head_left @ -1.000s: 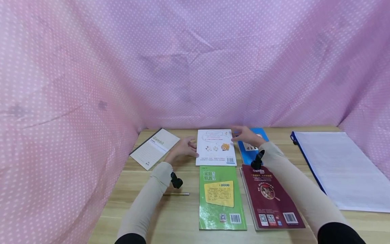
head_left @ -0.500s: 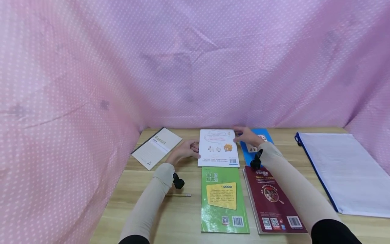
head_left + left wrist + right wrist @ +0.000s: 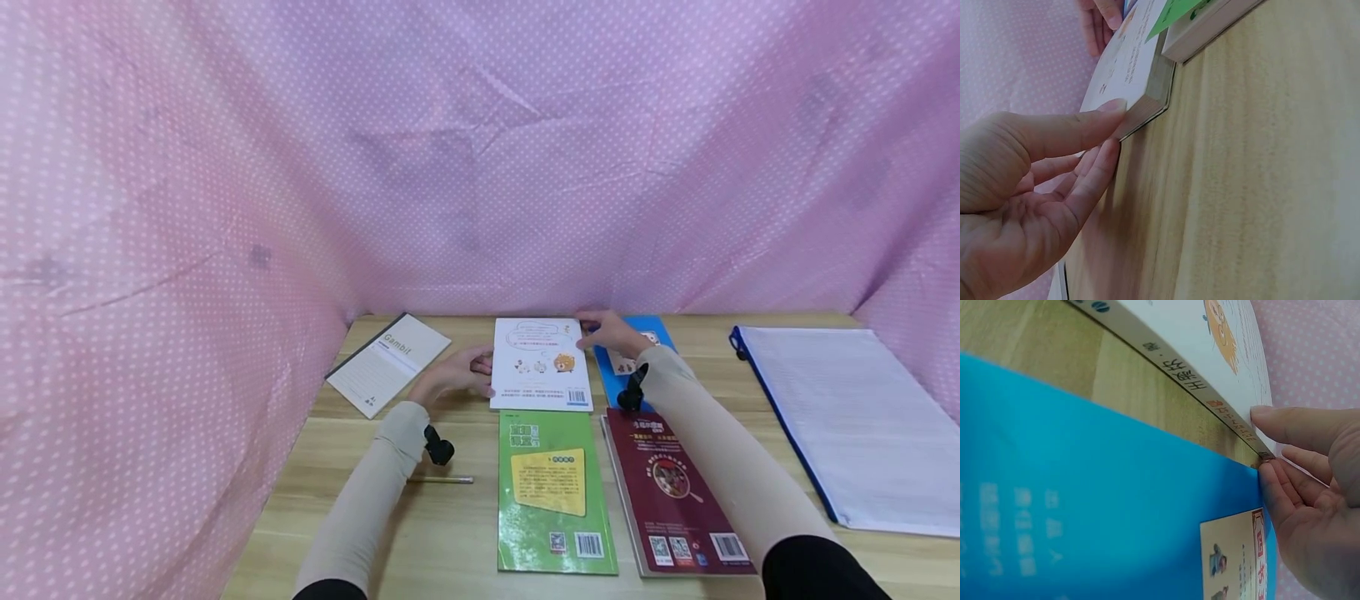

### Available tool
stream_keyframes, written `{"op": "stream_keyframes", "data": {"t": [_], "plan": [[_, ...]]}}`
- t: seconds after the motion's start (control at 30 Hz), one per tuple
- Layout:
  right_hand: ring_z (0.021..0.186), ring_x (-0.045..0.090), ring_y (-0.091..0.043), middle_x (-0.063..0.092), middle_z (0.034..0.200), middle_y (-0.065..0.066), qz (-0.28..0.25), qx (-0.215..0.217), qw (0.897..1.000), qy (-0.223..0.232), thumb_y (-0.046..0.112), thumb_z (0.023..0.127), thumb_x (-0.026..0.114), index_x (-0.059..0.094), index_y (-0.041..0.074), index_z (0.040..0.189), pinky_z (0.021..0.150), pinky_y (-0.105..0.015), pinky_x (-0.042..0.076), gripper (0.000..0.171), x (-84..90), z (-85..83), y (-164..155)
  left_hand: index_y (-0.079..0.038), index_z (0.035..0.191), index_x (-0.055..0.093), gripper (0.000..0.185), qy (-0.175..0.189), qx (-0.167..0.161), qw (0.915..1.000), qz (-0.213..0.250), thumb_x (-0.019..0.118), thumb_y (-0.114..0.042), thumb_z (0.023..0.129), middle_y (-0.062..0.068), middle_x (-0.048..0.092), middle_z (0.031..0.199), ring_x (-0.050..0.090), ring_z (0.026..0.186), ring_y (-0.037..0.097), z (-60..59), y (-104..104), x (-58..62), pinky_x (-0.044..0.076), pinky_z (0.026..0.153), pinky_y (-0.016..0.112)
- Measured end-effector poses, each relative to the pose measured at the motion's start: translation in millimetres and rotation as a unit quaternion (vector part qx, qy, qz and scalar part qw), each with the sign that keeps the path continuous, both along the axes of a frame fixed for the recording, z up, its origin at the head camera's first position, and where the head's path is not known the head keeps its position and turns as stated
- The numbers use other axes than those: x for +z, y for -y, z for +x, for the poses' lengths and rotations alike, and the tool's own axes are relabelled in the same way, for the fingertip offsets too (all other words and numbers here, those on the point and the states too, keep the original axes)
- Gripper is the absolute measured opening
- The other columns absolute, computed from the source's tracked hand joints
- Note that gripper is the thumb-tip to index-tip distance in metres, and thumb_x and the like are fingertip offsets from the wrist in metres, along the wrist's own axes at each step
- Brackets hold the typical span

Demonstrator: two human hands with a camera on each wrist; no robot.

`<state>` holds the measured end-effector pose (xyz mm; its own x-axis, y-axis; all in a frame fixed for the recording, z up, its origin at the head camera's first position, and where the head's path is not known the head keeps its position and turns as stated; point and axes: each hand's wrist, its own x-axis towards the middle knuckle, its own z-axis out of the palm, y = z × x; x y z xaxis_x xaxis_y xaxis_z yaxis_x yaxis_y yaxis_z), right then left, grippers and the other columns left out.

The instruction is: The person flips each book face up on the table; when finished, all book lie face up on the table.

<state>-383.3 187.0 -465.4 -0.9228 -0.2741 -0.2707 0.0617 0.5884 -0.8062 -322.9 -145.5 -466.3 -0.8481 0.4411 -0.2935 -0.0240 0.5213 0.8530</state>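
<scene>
At far centre of wooden table (image 3: 450,533): white book (image 3: 540,362), back cover up, cartoon animals and barcode, thick page block. Left edge pinched by left hand (image 3: 453,375), thumb (image 3: 1066,128) on cover, fingers (image 3: 1094,175) beneath. Far right corner held by right hand (image 3: 611,333), thumb above, fingers under. Noted left to right: Gambit notebook (image 3: 390,362), pencil (image 3: 442,480), green book (image 3: 553,492), blue book (image 3: 626,362), maroon book (image 3: 675,500), mesh pouch (image 3: 840,417). Backdrop: pink dotted cloth (image 3: 480,167).

The desk (image 3: 450,533) is pale wood with a smooth, matt grain. The white book (image 3: 540,364) has a glossy paper cover, as do the green book (image 3: 553,492) and blue book (image 3: 1085,506). The backdrop (image 3: 480,150) is thin, creased dotted pink cloth.
</scene>
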Motion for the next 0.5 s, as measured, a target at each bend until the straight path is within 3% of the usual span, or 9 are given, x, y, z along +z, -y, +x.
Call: {"op": "stream_keyframes", "data": {"t": [0.5], "plan": [[0.149, 0.03, -0.045, 0.033, 0.16, -0.028, 0.007, 0.019, 1.0, -0.001, 0.01, 0.095, 0.07, 0.033, 0.005, 0.158, 0.125, -0.057, 0.025, 0.074, 4.4, 2.6, -0.5, -0.008, 0.16, 0.03, 0.096, 0.01, 0.008, 0.9999, -0.005, 0.08, 0.008, 0.079, 0.015, 0.053, 0.136, 0.053, 0.128, 0.028, 1.8, -3.4, -0.3, 0.047, 0.113, 0.036]]}}
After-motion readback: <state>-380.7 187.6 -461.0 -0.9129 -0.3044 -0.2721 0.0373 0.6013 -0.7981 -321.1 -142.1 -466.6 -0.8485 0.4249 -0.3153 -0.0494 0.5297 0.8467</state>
